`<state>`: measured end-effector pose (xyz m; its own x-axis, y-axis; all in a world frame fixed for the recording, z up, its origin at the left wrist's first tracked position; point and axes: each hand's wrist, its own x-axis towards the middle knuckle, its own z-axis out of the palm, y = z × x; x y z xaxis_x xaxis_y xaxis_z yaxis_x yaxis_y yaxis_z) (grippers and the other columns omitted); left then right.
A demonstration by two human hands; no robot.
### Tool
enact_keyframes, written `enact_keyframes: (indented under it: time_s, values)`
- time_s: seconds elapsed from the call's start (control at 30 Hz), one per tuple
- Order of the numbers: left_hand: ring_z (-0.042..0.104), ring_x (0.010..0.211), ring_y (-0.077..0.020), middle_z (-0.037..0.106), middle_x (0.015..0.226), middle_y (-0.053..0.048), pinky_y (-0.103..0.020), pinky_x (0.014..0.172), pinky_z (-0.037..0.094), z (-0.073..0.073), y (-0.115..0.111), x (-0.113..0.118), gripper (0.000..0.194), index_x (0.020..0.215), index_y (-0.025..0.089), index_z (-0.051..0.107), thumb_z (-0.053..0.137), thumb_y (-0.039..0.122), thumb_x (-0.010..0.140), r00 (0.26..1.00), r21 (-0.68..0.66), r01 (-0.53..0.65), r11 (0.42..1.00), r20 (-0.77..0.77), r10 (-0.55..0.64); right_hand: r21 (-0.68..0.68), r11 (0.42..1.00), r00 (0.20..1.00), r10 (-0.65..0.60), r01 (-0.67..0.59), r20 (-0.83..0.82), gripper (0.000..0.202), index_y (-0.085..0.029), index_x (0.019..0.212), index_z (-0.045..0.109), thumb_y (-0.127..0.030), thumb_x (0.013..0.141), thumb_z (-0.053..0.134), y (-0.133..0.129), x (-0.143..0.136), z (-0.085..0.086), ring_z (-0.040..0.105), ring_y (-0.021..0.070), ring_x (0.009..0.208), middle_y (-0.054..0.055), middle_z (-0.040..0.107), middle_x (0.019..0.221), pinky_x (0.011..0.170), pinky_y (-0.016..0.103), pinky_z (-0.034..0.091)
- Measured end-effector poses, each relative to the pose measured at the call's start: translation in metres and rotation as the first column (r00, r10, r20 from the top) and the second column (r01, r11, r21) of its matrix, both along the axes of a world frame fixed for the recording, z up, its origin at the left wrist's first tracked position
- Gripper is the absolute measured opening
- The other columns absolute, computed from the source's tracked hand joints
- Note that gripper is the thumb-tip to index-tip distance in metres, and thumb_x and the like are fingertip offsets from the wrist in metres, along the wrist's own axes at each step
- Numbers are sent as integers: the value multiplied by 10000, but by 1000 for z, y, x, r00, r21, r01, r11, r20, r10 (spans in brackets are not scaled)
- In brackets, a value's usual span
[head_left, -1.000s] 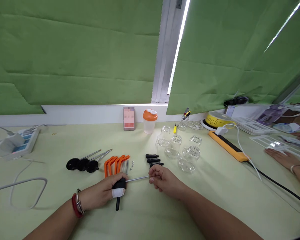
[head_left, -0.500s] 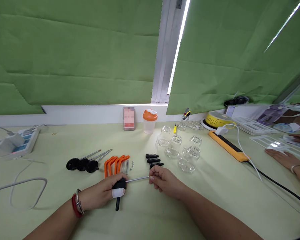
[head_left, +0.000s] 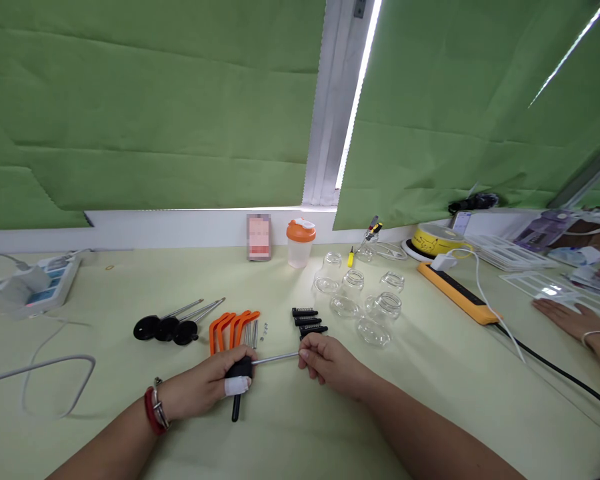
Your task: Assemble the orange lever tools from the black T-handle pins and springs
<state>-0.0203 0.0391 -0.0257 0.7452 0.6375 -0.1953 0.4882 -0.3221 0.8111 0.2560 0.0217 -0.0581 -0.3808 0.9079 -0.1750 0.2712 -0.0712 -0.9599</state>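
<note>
My left hand (head_left: pixel 215 381), with white tape round one finger, is closed on a black plastic piece (head_left: pixel 237 407) whose narrow black end points down. From that piece a thin metal rod (head_left: pixel 275 358) runs right. My right hand (head_left: pixel 327 360) pinches the rod's far end; whatever else its fingertips cover is hidden. Orange bent handles (head_left: pixel 237 323) lie just beyond my left hand, beside short metal rods (head_left: pixel 251 333) and tiny metal parts (head_left: pixel 265 331). Black pieces with springs (head_left: pixel 309 321) lie behind my right hand. Black discs with rods (head_left: pixel 166 329) rest to the left.
Several glass jars (head_left: pixel 351 283) stand upside down behind my right hand. At the back are an orange-lidded cup (head_left: pixel 301 245) and a phone (head_left: pixel 259 238). An orange power strip (head_left: pixel 457 293) with cables lies right, near another person's hand (head_left: pixel 567 319). A white power strip (head_left: pixel 53 283) lies left.
</note>
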Motion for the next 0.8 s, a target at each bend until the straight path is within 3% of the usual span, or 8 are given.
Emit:
enact_keyframes:
  time_s: [0.2, 0.5, 0.8]
  values:
    - [478, 881, -184, 533, 998, -13, -289, 799, 414, -1, -1, 0, 241, 1097, 230, 472, 439, 386, 916, 1000, -3, -3, 1000, 7, 3, 5, 1000, 1000, 0, 0, 31, 232, -182, 777, 517, -370, 891, 442, -2, -1, 5, 449, 87, 554, -8, 536, 671, 502, 207, 385]
    - [475, 874, -181, 530, 990, -11, -282, 788, 412, 2, 0, 1, 242, 1084, 225, 480, 439, 395, 917, 1000, 1, -1, 1000, 10, 1, -41, 999, 998, -2, 0, -64, 138, -198, 942, 487, -305, 856, 493, -1, -1, 2, 491, 89, 608, 6, 570, 818, 488, 198, 383]
    - [478, 895, -190, 536, 1009, -20, -294, 803, 407, 1, -1, 1, 256, 1102, 226, 473, 443, 395, 912, 1000, -9, -9, 1000, 8, 9, -17, 1000, 998, 10, -11, -70, 77, -198, 888, 477, -264, 849, 484, -1, -2, 3, 482, 83, 605, 0, 574, 814, 486, 192, 372]
